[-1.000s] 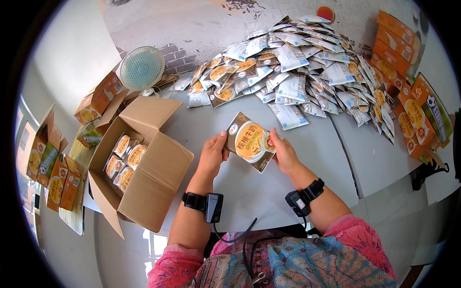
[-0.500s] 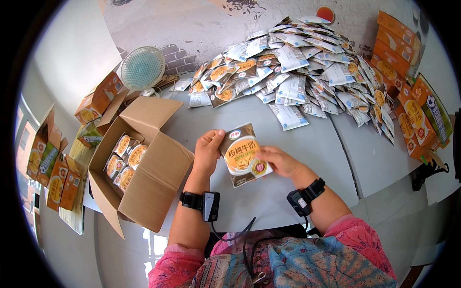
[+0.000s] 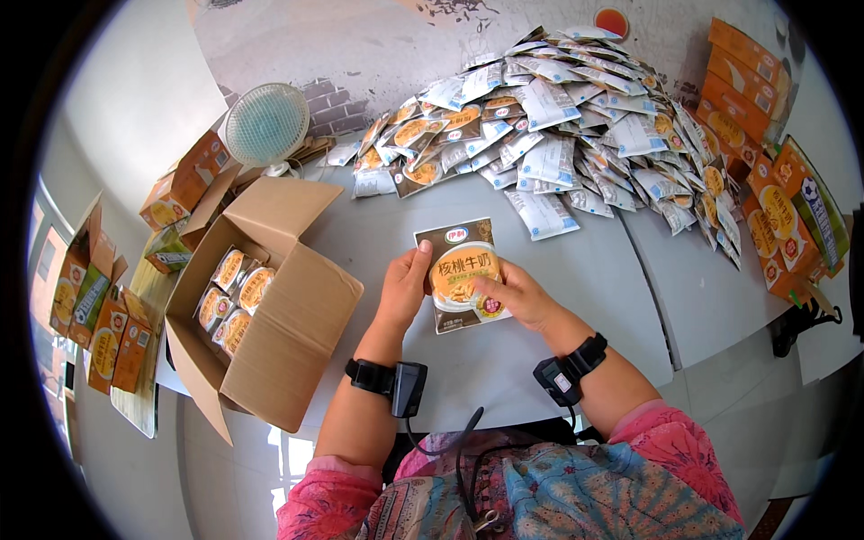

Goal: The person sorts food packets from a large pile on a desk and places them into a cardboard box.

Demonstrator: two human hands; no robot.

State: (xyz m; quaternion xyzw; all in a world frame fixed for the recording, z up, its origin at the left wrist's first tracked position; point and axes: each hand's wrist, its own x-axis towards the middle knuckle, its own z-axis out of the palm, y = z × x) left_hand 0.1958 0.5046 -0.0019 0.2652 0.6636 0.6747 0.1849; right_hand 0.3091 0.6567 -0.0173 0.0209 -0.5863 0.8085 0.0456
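A flat brown-and-yellow food pouch (image 3: 461,266), its printed front toward me, is held upright over the grey table (image 3: 378,202). My left hand (image 3: 407,277) grips its left edge, thumb on the front and fingers behind. My right hand (image 3: 522,297) closes on the lower right side, thumb across the front; its other fingers are mostly hidden behind the pouch. To the left, an open cardboard carton (image 3: 292,319) leans with its flaps spread, and several similar pouches (image 3: 236,297) sit inside it in rows.
A large heap of pouches (image 3: 549,108) covers the back of the table. Behind the carton stands a small fan (image 3: 267,126). Orange printed boxes (image 3: 774,211) are stacked at the right, and more boxes (image 3: 108,337) stand at the left. A seam (image 3: 650,288) crosses the tabletop.
The pouch has shifted slightly up and to the right and is now turned straighter. My left hand has moved right along with it. The carton and heap look the same.
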